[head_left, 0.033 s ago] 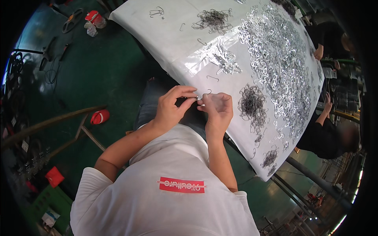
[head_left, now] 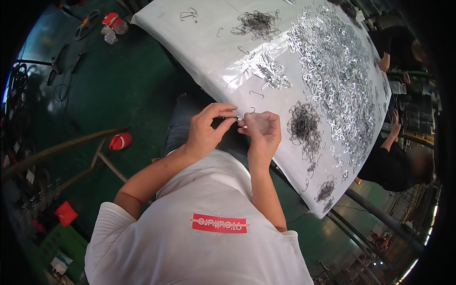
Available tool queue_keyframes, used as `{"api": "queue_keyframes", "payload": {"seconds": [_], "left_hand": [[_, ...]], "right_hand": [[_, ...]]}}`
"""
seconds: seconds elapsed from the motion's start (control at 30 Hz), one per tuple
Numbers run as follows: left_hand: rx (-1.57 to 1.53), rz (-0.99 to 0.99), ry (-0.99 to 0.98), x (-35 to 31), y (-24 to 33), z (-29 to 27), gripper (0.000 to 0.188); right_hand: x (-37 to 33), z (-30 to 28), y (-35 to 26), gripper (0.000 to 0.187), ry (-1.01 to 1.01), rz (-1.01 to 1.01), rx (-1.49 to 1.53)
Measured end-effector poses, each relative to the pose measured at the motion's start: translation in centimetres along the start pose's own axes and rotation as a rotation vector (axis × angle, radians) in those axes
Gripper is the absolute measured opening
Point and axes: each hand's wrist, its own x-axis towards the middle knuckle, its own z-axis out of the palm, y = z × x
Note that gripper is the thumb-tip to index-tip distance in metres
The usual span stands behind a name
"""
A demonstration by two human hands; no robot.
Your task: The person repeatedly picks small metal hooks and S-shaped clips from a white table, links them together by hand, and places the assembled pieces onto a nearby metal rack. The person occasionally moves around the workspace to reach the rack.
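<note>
My left hand [head_left: 208, 127] is closed in a pinch, thumb against fingertips, at the near edge of the white-covered table [head_left: 209, 52]. A small metal piece [head_left: 238, 117] shows at those fingertips; its full shape is hidden. Opposite it, my right hand [head_left: 263, 133] is also pinched, its fingertips almost meeting the left ones. The curved end of a thin wire hook [head_left: 252, 110] sticks out above the right fingers. Just beyond lie a single loose hook [head_left: 257, 94] and a small heap of shiny metal pieces [head_left: 271, 71] on a strip of clear film [head_left: 235, 78].
A broad spread of shiny bent-metal hooks [head_left: 339, 80] covers the table's right side. Dark wire hooks are heaped [head_left: 305, 126] nearer me and farther off [head_left: 256, 24]. Two co-workers in dark clothes [head_left: 392, 164] reach over the far edge. A red container [head_left: 120, 141] sits on the green floor at left.
</note>
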Motion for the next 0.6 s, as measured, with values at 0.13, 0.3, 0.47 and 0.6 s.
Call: {"api": "queue_keyframes", "payload": {"seconds": [0.13,0.3,0.47,0.6], "left_hand": [[0.01,0.01,0.008,0.2,-0.1,-0.1,0.027],[0.037,0.031,0.01,0.8,-0.7,-0.1,0.026],[-0.024,0.092,0.043,1.4,-1.8,0.1,0.029],[0.244,0.222,0.025,5.1,-5.2,-0.3,0.023]], "right_hand": [[0.1,0.2,0.0,0.023,-0.007,-0.005,0.007],[0.8,0.7,0.6,0.023,0.005,-0.104,-0.047],[0.6,0.7,2.0,0.023,0.022,-0.311,-0.106],[0.7,-0.1,2.8,0.024,-0.046,-0.482,-0.122]]}}
